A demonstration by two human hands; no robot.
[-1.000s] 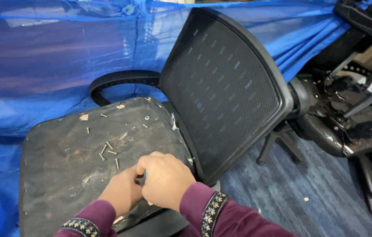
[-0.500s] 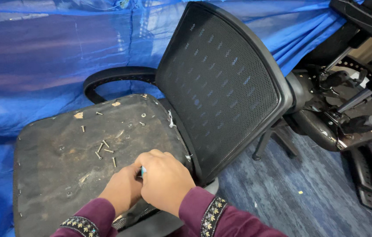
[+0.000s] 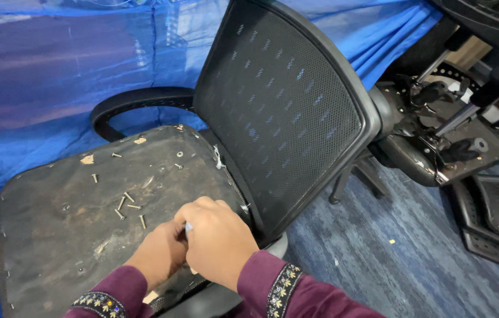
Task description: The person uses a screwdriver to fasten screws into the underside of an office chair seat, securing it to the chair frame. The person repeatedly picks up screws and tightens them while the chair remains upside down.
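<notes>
An upturned office chair seat (image 3: 55, 229) lies in front of me, its dusty black underside facing up. The mesh backrest (image 3: 279, 112) stands tilted at its right edge. My right hand (image 3: 217, 241) is closed over a small light-blue tool (image 3: 188, 227) near the seat's right side. My left hand (image 3: 158, 253) sits just beside it, fingers curled against the same spot. Several loose screws (image 3: 127, 206) lie on the seat left of my hands. A black armrest (image 3: 137, 103) curves behind the seat.
Blue plastic sheeting (image 3: 55, 76) covers the surface behind and left. Dismantled chair mechanisms and bases (image 3: 438, 141) are piled at the right. Blue-grey carpet (image 3: 379, 259) shows at lower right.
My hands stay together at the same spot on the seat. The view has shifted slightly left and down.
</notes>
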